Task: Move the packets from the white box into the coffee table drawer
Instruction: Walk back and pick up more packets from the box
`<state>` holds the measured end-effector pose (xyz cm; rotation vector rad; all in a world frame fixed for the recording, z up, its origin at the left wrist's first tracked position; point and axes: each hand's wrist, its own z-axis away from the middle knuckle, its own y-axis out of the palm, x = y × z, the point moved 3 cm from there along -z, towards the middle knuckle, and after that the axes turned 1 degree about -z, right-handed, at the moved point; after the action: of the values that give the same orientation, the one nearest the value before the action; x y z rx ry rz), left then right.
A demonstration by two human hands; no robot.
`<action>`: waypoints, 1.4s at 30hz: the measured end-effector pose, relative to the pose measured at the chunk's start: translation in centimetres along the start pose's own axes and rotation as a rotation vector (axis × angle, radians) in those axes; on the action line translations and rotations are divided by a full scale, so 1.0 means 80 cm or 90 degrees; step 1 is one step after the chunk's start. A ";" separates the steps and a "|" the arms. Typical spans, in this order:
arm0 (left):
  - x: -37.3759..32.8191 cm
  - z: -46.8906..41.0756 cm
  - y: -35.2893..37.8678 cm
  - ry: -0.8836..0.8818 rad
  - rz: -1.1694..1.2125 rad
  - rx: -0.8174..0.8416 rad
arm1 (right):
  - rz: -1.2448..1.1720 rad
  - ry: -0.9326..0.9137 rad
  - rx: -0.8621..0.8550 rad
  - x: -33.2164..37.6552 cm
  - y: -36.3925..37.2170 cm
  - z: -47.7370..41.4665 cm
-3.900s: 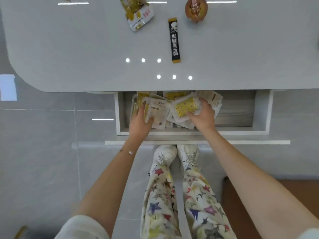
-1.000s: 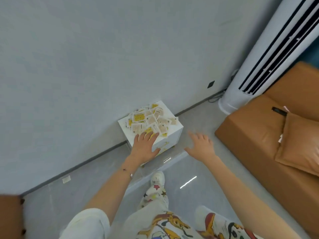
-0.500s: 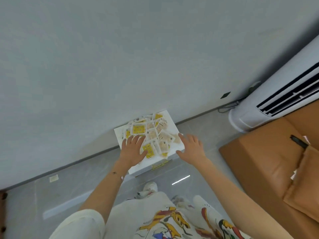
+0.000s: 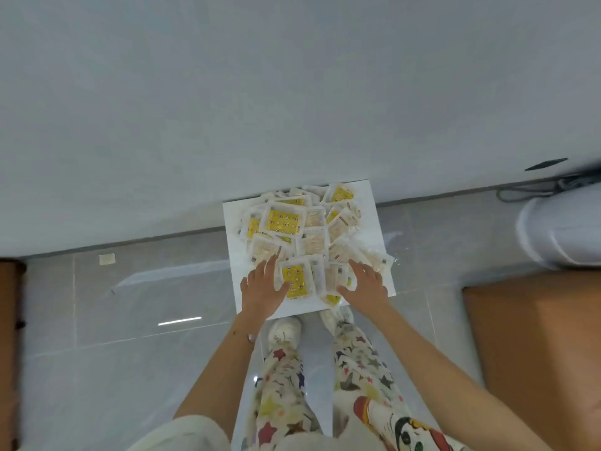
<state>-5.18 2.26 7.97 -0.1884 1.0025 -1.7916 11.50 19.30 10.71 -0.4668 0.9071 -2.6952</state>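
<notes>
White box [image 4: 369,206] backs onto wall [image 4: 292,92] at 12 o'clock, packets [image 4: 294,281] heaped on top | left hand [image 4: 263,289] spread flat on pile, 7 o'clock | right hand [image 4: 366,286] spread, 5 o'clock | tiled floor [image 4: 130,304] at 3 and 9

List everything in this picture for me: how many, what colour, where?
white box: one, white, on the floor against the wall.
packets: too many to count, yellow and pale, heaped on the box.
sofa: one, brown, right edge.
air conditioner: one, white, far right by the wall.
cables: dark grey, floor beside the air conditioner; number unclear.
paper scrap: one, pale, floor at left.
shoes: two, white, before the box.
trousers: one pair, star-printed, bottom centre.
left grip: one bare hand, fingers straight, on the packets.
right grip: one bare hand, fingers straight, on the packets.
</notes>
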 end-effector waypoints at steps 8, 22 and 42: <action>0.043 -0.083 0.075 -0.175 0.152 -0.155 | -0.102 0.009 -0.044 -0.003 0.046 -0.152; 0.040 -0.095 0.119 -0.215 0.127 -0.192 | -0.155 0.156 -0.110 -0.126 0.054 -0.173; 0.051 -0.085 0.086 -0.279 0.362 -0.280 | -0.131 0.138 -0.209 -0.106 0.044 -0.190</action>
<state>-5.95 1.68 -2.44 -0.4915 0.9895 -0.9460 13.97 27.66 -4.75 -0.3511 1.4499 -2.8289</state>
